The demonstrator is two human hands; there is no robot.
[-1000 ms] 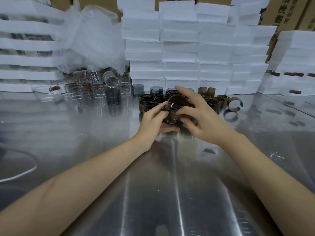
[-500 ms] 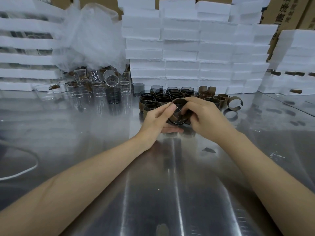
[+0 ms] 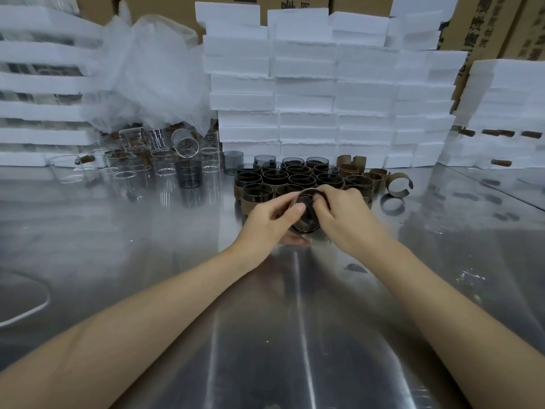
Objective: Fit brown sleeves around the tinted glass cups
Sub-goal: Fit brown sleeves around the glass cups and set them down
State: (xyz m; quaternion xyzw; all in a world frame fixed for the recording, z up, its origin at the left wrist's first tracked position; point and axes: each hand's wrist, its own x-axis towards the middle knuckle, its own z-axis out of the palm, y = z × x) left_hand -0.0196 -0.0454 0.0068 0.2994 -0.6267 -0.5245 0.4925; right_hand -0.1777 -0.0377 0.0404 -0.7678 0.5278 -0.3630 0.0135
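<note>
Left hand [image 3: 265, 222], right hand [image 3: 345, 219]: fingers curled round tilted cup [image 3: 305, 221], just before sleeved cups [image 3: 256, 193] on table [image 3: 177, 261].

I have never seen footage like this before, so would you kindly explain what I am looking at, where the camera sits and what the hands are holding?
No machine here: these are a person's two bare hands, filmed by one wide-angle camera worn on the head, looking forward and down, so the arms reach in from the bottom edge. The left hand and right hand together grip one tinted glass cup over a shiny metal table. The fingers hide whether its brown sleeve is on. Behind it stands a cluster of tinted cups wearing sleeves, with loose brown sleeves to the right and clear glasses to the left. White foam blocks are stacked at the back.
</note>
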